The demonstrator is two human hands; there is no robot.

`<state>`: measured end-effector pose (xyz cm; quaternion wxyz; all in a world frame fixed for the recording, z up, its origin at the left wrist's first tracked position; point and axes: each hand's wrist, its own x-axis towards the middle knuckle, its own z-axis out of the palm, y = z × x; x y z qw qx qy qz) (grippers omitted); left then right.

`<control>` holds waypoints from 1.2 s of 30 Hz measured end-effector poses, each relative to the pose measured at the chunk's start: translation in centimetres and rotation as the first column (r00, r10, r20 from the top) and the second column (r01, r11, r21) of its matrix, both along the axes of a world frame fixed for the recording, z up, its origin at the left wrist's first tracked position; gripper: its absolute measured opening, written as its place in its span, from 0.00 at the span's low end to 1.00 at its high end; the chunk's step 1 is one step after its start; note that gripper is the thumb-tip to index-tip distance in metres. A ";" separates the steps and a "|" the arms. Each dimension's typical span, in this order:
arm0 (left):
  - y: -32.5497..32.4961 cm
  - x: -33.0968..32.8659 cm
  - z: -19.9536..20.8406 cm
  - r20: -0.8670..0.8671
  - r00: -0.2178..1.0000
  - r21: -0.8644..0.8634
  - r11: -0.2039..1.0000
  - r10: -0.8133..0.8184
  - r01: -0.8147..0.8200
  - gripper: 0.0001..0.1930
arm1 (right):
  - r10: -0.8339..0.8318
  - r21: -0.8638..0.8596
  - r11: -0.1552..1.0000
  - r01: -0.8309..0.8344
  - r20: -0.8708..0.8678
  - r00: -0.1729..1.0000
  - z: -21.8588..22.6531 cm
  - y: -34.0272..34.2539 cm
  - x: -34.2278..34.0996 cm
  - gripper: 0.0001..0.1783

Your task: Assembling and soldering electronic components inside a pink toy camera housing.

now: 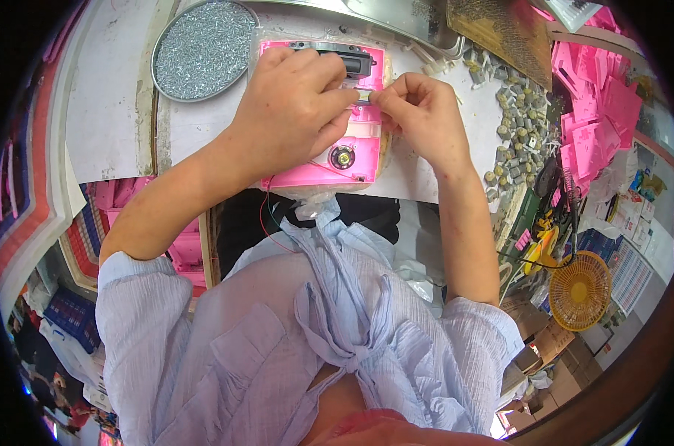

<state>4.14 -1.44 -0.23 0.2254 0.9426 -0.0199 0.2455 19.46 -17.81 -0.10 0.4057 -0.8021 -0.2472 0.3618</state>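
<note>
A pink plastic housing (307, 175) lies on a clear plastic-wrapped pad on the worktable in front of me. My left hand (296, 100) reaches over its left side with the fingers curled, index fingertip at a small pale-and-dark part (363, 97) in the housing. My right hand (427, 117) pinches at the other end of that part, thumb and index finger together. What lies under my left fingers is hidden. A black slotted part (355, 63) sits across the housing's far end. Nearer me is a small round speaker (342, 157) with thin wires.
A round metal tray (179, 95) full of small screws stands at the far left. Many small grey cylindrical parts (517, 134) lie at the right, beside a heap of pink plastic pieces (593, 111). Further right is a yellow basket (581, 291). A metal tray (404, 18) stands at the back.
</note>
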 end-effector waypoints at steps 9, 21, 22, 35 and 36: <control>2.2 3.5 1.1 0.014 0.988 0.180 0.972 -0.153 0.148 0.07 | -0.037 0.087 0.996 0.038 -0.020 0.999 -0.6 -0.4 -0.6 0.11; 3.7 5.3 2.2 -0.052 0.895 0.257 0.860 -0.443 0.441 0.05 | 0.209 0.061 0.935 -0.348 0.699 0.684 2.5 -3.0 -6.5 0.14; 3.7 5.4 2.1 -0.056 0.899 0.266 0.861 -0.434 0.433 0.05 | 0.241 0.032 0.930 -0.367 0.703 0.669 2.7 -2.9 -6.6 0.14; 2.9 6.8 0.0 -0.045 0.933 0.030 0.933 -0.356 0.358 0.09 | 0.248 0.056 0.914 -0.402 0.707 0.663 1.8 -2.8 -7.3 0.09; 3.2 6.5 0.0 -0.057 0.936 -0.006 0.937 -0.348 0.348 0.09 | 0.245 0.062 0.915 -0.399 0.701 0.670 1.6 -2.8 -7.4 0.09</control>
